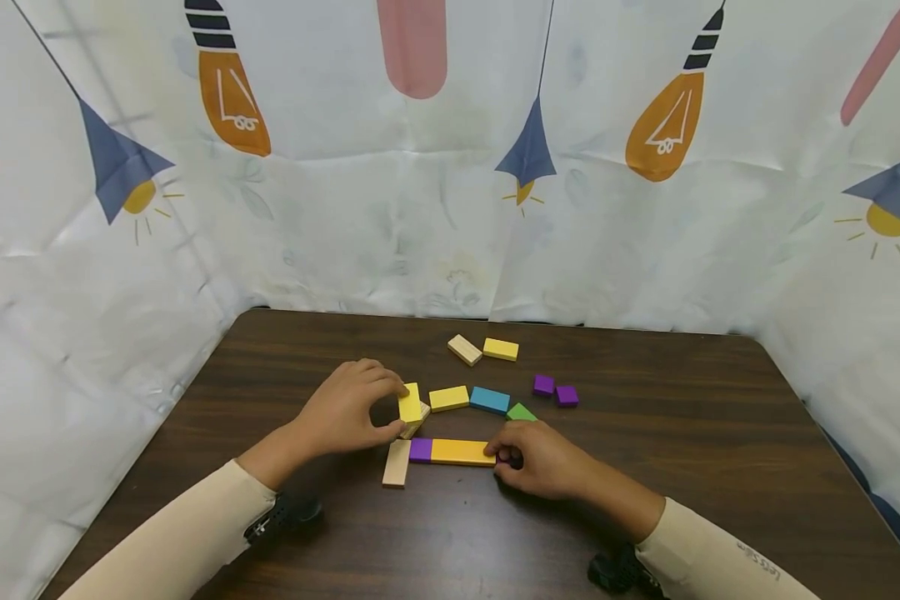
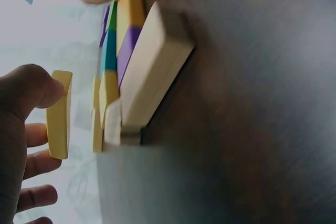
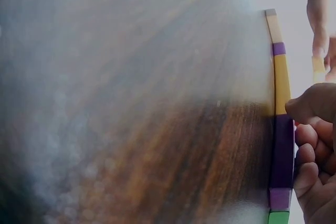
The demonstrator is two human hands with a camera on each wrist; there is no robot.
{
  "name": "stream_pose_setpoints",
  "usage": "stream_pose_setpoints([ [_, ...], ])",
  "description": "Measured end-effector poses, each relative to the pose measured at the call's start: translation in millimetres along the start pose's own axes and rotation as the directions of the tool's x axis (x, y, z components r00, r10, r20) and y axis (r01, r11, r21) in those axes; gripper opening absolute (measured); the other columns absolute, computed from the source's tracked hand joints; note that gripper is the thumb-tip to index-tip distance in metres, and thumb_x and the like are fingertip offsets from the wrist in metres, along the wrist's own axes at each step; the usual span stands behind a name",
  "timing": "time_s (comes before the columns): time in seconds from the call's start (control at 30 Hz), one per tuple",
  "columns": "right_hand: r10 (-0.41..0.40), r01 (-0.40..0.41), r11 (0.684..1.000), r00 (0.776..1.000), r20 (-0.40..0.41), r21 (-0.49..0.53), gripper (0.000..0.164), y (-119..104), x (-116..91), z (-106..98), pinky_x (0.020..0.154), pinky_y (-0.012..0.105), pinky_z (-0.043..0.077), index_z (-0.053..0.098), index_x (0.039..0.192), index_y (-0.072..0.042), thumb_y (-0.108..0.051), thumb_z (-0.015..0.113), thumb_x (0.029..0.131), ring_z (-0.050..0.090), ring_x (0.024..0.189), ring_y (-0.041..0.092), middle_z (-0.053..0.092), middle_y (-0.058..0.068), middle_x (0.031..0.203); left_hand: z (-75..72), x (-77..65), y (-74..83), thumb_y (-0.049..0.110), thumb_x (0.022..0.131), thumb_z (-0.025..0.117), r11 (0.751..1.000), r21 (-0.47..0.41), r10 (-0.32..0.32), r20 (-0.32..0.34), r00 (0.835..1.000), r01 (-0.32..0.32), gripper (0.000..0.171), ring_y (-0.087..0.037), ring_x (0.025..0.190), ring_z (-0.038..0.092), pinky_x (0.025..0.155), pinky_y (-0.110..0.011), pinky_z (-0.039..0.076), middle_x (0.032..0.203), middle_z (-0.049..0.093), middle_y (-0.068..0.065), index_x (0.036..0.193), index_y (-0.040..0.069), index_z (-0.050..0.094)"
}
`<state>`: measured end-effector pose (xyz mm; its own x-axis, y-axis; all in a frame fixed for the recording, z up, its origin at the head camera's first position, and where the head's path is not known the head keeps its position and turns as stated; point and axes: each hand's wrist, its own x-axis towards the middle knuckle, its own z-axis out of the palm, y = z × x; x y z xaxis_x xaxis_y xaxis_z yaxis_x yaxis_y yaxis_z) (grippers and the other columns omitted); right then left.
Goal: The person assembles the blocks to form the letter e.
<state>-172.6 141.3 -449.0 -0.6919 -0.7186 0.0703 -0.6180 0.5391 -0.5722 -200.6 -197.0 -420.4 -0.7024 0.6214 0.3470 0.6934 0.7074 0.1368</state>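
My left hand point(image 1: 352, 408) pinches a yellow block point(image 1: 409, 403) between thumb and fingers, held up above the table at the left end of the blocks. Below it, a row runs sideways: a plain wood block point(image 1: 396, 463) set at an angle, a small purple block point(image 1: 421, 450) and a long orange block point(image 1: 461, 452). At the row's right part, my right hand point(image 1: 543, 458) has its thumb and curled fingers about a dark purple block point(image 3: 282, 150), beside the orange block's end. Past it come a lighter purple block point(image 3: 280, 199) and a green block point(image 3: 279, 217).
Behind the row lie a yellow block point(image 1: 448, 398), a blue block point(image 1: 490, 400) and a green piece point(image 1: 521, 412) partly hidden by the right hand. Two purple cubes point(image 1: 555, 391) sit farther right. Another wood block point(image 1: 465, 350) and yellow block point(image 1: 501, 349) lie near the back edge.
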Motion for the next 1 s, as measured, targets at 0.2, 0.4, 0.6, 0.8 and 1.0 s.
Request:
stream_pose_setpoints([
  [0.2, 0.002, -0.002, 1.000, 1.000, 0.000, -0.001, 0.019, -0.6, -0.3, -0.9, 0.072, 0.022, 0.051, 0.074, 0.109, -0.012, -0.011, 0.077, 0.090, 0.054, 0.080, 0.003, 0.063, -0.012, 0.092, -1.8, -11.1, 14.5, 0.044, 0.080, 0.083, 1.000, -0.016, 0.001, 0.009, 1.000, -0.001, 0.035, -0.020, 0.108, 0.059, 0.097, -0.050, 0.046, 0.110, 0.069, 0.007, 0.106, 0.022, 0.075],
  [0.4, -0.001, 0.001, 1.000, 1.000, -0.005, -0.002, 0.019, -0.4, 0.6, -0.9, 0.072, 0.022, 0.051, 0.074, 0.109, -0.012, -0.011, 0.077, 0.090, 0.054, 0.080, 0.003, 0.063, -0.012, 0.092, -5.2, -23.7, 26.8, 0.045, 0.077, 0.085, 1.000, -0.019, 0.001, -0.020, 1.000, -0.001, 0.037, -0.020, 0.106, 0.059, 0.095, -0.049, 0.046, 0.107, 0.069, 0.008, 0.103, 0.021, 0.075],
  [0.6, 0.000, -0.001, 1.000, 1.000, -0.005, -0.003, 0.018, -1.1, 1.0, -1.7, 0.073, 0.022, 0.051, 0.074, 0.109, -0.012, -0.011, 0.077, 0.090, 0.054, 0.081, 0.003, 0.063, -0.012, 0.092, -5.7, -35.6, 36.7, 0.043, 0.073, 0.089, 0.999, -0.039, 0.010, -0.041, 0.999, -0.012, 0.039, -0.018, 0.105, 0.058, 0.097, -0.051, 0.046, 0.106, 0.068, 0.009, 0.102, 0.022, 0.074],
  [0.8, -0.003, 0.003, 1.000, 1.000, -0.007, -0.007, 0.018, -0.1, 0.6, -1.1, 0.073, 0.023, 0.051, 0.074, 0.109, -0.012, -0.011, 0.076, 0.091, 0.054, 0.081, 0.003, 0.062, -0.012, 0.092, -4.8, -44.9, 47.7, 0.044, 0.073, 0.088, 0.998, -0.063, 0.016, -0.041, 0.999, -0.018, 0.038, -0.016, 0.105, 0.057, 0.098, -0.049, 0.045, 0.105, 0.065, 0.012, 0.102, 0.024, 0.073],
  [1.0, -0.027, 0.027, 1.000, 0.999, -0.018, 0.001, 0.018, 1.9, 0.0, 1.6, 0.073, 0.023, 0.051, 0.074, 0.108, -0.011, -0.009, 0.075, 0.090, 0.054, 0.081, 0.003, 0.064, -0.011, 0.092, 0.4, -53.8, 56.9, 0.046, 0.074, 0.088, 0.995, -0.086, 0.037, -0.056, 0.998, -0.042, 0.039, -0.014, 0.103, 0.056, 0.097, -0.048, 0.045, 0.104, 0.065, 0.014, 0.101, 0.023, 0.072],
])
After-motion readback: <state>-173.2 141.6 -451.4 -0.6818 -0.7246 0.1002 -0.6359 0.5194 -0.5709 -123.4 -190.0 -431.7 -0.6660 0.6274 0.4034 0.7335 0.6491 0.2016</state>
